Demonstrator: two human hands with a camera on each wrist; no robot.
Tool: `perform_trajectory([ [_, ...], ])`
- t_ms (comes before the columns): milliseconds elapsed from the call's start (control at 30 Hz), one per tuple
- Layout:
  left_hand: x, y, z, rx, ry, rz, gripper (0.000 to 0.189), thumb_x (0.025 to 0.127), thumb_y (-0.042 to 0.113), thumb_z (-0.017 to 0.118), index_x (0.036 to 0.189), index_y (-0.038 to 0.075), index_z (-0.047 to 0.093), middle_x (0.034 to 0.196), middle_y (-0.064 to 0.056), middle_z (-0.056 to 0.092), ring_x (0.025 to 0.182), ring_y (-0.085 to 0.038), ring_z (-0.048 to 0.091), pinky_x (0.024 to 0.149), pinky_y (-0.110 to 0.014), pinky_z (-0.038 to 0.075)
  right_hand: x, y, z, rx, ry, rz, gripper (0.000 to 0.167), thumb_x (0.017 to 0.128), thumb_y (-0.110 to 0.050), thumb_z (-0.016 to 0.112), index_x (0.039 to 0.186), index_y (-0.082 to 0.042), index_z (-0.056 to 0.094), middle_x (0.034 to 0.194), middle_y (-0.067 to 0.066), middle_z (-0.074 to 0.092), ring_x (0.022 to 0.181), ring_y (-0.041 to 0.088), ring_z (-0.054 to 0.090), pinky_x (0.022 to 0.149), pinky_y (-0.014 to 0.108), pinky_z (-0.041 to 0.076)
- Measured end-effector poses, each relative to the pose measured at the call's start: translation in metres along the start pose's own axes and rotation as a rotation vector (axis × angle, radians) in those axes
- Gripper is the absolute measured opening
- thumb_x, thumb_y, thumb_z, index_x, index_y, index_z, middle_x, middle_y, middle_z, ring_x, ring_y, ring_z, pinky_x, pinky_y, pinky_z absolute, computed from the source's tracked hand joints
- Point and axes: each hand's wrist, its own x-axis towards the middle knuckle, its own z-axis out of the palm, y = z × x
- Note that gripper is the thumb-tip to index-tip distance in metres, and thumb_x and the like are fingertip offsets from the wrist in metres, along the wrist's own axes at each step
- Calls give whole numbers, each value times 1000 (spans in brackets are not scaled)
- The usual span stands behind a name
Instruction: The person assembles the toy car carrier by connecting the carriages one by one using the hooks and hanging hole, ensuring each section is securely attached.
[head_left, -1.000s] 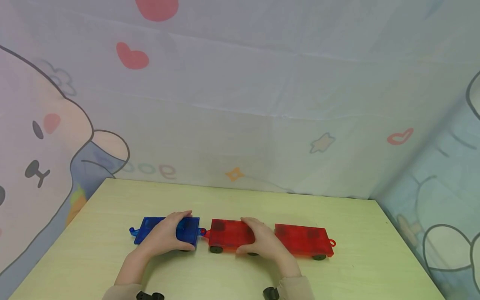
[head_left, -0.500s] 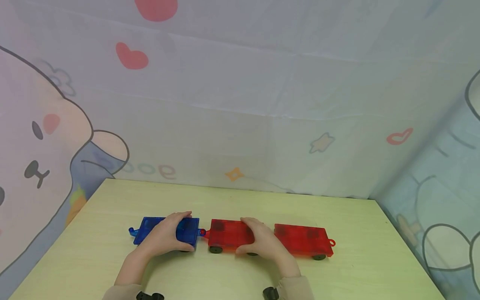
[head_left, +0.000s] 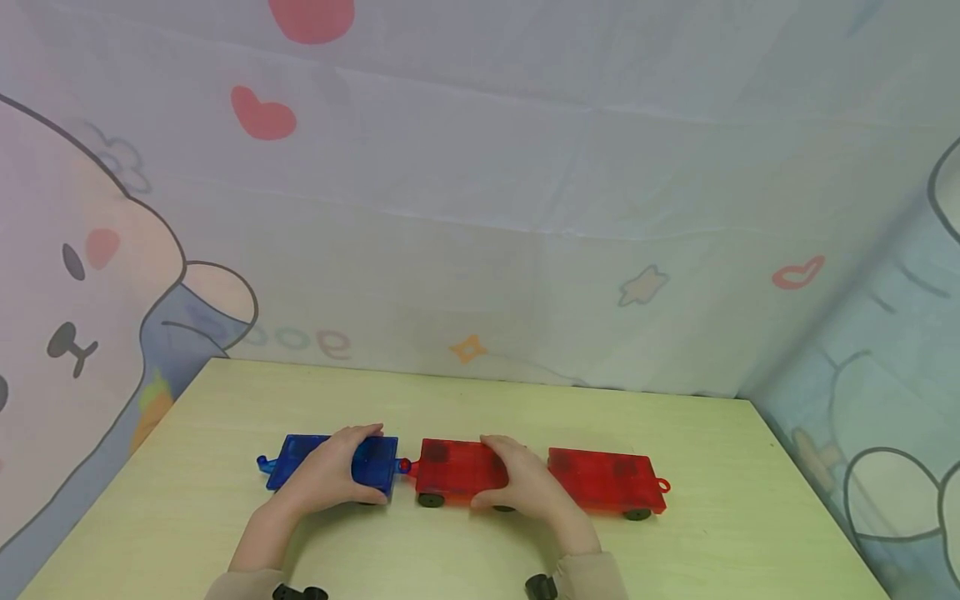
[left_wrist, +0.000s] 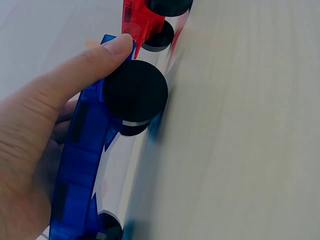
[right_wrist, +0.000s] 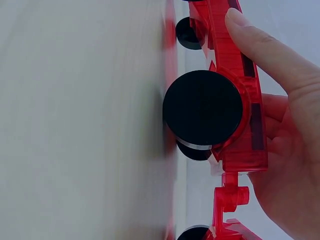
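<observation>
Across the near side of a blue see-through toy train wagon [head_left: 377, 463], my left hand [head_left: 330, 471] grips it, thumb on the near edge and fingers over the far edge. My right hand [head_left: 525, 482] holds the middle red wagon [head_left: 453, 467] the same way. Between them a red-and-blue coupling [head_left: 405, 466] overlaps, hook at ring. Another red wagon [head_left: 606, 479] stands to the right; in the right wrist view, a red link [right_wrist: 231, 195] joins it to the middle one. The left wrist view shows the thumb [left_wrist: 82, 67] on the blue wagon's side, above a black wheel [left_wrist: 135, 90].
The wagons stand in a row along a pale wooden table [head_left: 450, 404]. A printed cloth [head_left: 480, 208] hangs behind the table and at its sides. A blue hook [head_left: 266, 462] sticks out at the row's left end, a red ring [head_left: 663, 485] at its right end.
</observation>
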Motion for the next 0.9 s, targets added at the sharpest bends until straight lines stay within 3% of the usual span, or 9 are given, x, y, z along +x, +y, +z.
perform_trajectory([
  [700,-3,1,-6,29,-9,32,98,65,42,90,144,3,46,142,-17,53,131,-39,48,105,-58,42,2,-8,-4,-82,-17,-21,87,78,-42,81,148,-6,41,150,13,44,141,33,39,112,52,37],
  [900,-7,8,-15,55,24,56,89,69,43,87,141,6,51,141,-18,54,132,-42,47,106,-61,40,-6,-19,-19,-143,12,-44,75,83,-35,77,145,-6,46,146,13,49,136,33,45,109,51,42],
])
